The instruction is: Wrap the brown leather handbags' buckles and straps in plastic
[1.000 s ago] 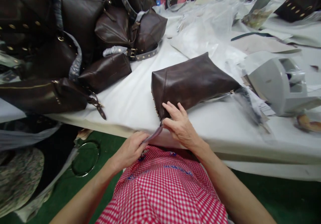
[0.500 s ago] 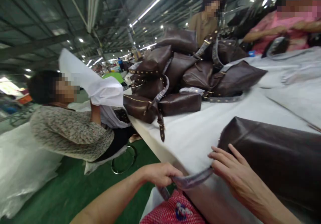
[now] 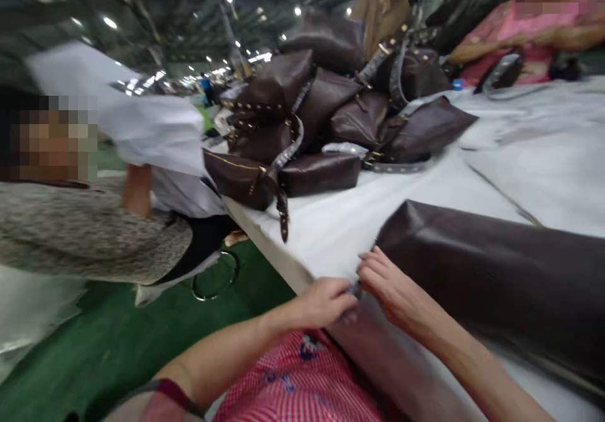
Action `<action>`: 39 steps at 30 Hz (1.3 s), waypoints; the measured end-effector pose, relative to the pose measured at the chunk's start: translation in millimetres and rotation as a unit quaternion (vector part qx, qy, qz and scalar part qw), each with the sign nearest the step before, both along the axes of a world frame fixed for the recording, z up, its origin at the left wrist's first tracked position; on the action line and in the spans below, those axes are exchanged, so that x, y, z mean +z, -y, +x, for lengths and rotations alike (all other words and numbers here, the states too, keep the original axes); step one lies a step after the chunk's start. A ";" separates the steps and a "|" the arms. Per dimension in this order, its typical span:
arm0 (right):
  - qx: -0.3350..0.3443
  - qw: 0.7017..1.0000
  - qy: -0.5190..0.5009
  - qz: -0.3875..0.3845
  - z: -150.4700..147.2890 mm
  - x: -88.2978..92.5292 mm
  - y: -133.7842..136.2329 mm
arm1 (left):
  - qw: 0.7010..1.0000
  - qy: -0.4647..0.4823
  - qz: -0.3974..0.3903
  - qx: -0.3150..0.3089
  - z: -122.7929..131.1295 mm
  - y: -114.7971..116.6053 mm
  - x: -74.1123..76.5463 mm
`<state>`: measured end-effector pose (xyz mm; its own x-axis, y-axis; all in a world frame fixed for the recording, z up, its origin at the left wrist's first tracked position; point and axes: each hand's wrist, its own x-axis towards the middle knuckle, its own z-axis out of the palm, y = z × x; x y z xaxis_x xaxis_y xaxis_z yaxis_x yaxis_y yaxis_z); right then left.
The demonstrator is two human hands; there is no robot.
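A large dark brown leather handbag (image 3: 491, 271) lies on its side at the table's near right edge. Its plastic-wrapped strap (image 3: 355, 290) shows only as a short piece between my two hands. My left hand (image 3: 324, 303) is closed around the strap, just off the table edge. Right beside it, my right hand (image 3: 390, 286) has its fingers bent together on the strap, close to the bag's left end. Most of the strap is hidden by my fingers.
Several brown handbags with studded straps (image 3: 302, 119) are piled farther back on the white-covered table (image 3: 326, 227). At left a seated person (image 3: 94, 227) holds a large white sheet (image 3: 155, 126). Two more people are across the table. A metal ring-shaped stool base (image 3: 215, 277) stands on the green floor.
My hands have come together, so less strap shows between them. The right hand's spread fingers have bent inward. The view has shifted right and down.
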<state>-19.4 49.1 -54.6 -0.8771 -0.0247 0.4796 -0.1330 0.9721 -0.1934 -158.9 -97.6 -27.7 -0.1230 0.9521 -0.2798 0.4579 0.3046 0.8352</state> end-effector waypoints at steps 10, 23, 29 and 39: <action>-0.049 0.972 0.177 0.147 -7.8 59.5 -48.8 | 0.999 -0.004 -0.029 -0.039 -29.2 -11.1 1.5; 0.008 0.967 0.198 0.159 -27.1 52.3 -70.0 | 0.989 -0.138 0.031 0.044 -10.1 -26.8 -5.7; 0.014 0.969 0.201 0.142 -20.3 58.2 -73.7 | 0.947 -0.308 0.076 0.039 1.5 -31.2 0.5; -0.037 0.973 0.191 0.127 -13.5 50.2 -68.2 | 0.904 -0.420 0.080 0.022 10.7 -54.2 -7.1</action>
